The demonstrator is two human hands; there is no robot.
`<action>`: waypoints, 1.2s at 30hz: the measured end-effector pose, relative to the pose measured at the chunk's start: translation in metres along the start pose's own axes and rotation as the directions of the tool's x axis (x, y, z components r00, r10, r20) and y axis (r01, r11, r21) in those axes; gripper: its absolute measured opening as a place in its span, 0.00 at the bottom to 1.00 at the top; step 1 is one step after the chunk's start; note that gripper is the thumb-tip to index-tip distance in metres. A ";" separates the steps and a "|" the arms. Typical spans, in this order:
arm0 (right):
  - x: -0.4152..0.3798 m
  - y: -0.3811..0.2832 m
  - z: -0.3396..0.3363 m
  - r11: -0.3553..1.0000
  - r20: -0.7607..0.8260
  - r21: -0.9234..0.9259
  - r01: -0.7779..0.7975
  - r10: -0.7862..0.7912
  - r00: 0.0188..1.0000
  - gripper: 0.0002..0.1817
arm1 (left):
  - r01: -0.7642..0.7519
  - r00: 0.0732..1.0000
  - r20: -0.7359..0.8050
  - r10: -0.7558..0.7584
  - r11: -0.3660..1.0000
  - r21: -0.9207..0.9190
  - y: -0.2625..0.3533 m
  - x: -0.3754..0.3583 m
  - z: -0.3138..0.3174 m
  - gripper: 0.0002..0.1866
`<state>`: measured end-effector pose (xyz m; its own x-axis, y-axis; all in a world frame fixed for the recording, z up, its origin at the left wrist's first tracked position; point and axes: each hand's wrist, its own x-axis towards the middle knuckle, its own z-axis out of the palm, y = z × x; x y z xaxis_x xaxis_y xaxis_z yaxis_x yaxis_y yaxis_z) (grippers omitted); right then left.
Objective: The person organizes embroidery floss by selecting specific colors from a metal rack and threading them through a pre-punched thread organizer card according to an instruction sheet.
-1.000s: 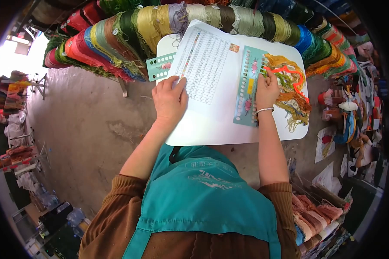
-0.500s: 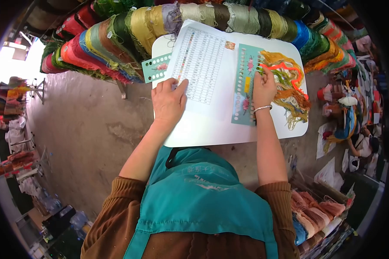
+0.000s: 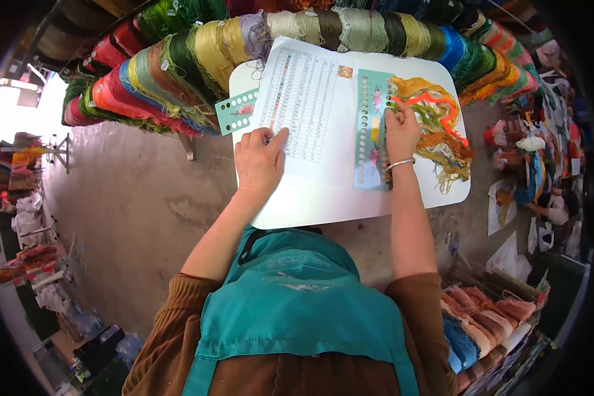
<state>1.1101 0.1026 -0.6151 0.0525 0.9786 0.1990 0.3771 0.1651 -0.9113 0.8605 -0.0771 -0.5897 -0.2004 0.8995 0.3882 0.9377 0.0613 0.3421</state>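
My left hand (image 3: 258,158) rests on a printed chart sheet (image 3: 303,99), its fingers apart, near the rows of the colour column. My right hand (image 3: 402,132) is at the right edge of a teal card with punched holes (image 3: 363,158), its fingertips pinched at the threads fastened there; what lies between them is too small to name. Orange, green, brown and neon red threads (image 3: 449,142) spread from the card over the white board (image 3: 310,204). Another holed teal card (image 3: 228,117) shows partly under the sheet's left side.
Racks of coloured thread skeins (image 3: 369,33) curve behind the board and to both sides. More skeins (image 3: 482,323) lie at lower right. A person (image 3: 558,210) is at the far right among bags and threads.
The view has shifted slightly. My left hand and my right hand stay at nearly the same places on the sheet and card. The person at the far right has moved an arm.
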 end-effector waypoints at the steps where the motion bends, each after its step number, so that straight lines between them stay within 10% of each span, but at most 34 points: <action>1: 0.002 0.000 -0.002 0.997 0.037 0.038 -0.062 0.060 0.997 0.18 | -0.007 1.000 -0.005 0.007 1.000 -0.006 -0.001 0.000 0.000 0.21; 8: -0.026 -0.035 0.011 0.959 0.128 0.192 -0.207 0.185 0.974 0.17 | -0.006 0.999 0.048 0.022 0.947 -0.321 -0.025 0.001 -0.020 0.17; 12: -0.052 -0.062 0.020 0.862 0.093 -0.485 0.147 -0.117 0.989 0.16 | -0.086 0.989 0.073 0.131 0.897 -0.434 -0.088 0.012 -0.087 0.18; 16: -0.058 -0.126 0.042 0.657 0.045 -0.707 0.260 -0.325 0.945 0.11 | -0.167 0.986 -0.026 0.167 0.939 -0.301 -0.201 0.036 -0.177 0.16; 19: -0.054 -0.168 0.094 0.964 0.065 -0.247 0.095 -0.081 0.995 0.09 | -0.219 0.970 -0.147 0.192 0.956 -0.195 -0.283 0.066 -0.247 0.15; 23: -0.047 -0.255 0.186 0.970 0.213 0.016 0.244 -0.242 0.947 0.07 | -0.265 0.948 -0.192 0.255 0.964 -0.027 -0.343 0.114 -0.336 0.16; 29: -0.008 -0.430 0.282 0.864 0.318 0.240 0.442 -0.500 0.805 0.05 | -0.404 0.870 -0.259 0.419 0.908 0.112 -0.354 0.197 -0.430 0.21; 36: 0.088 -0.591 0.365 0.612 -0.009 0.253 0.749 -0.773 0.635 0.15 | -0.435 0.828 -0.320 0.461 0.887 0.154 -0.343 0.253 -0.470 0.20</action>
<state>0.5541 0.1360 -0.1906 -0.2499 0.4924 0.8337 0.0366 0.8652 -0.5001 0.3548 -0.0737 -0.2066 0.1757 0.6346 0.7527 0.9628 -0.2701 0.0030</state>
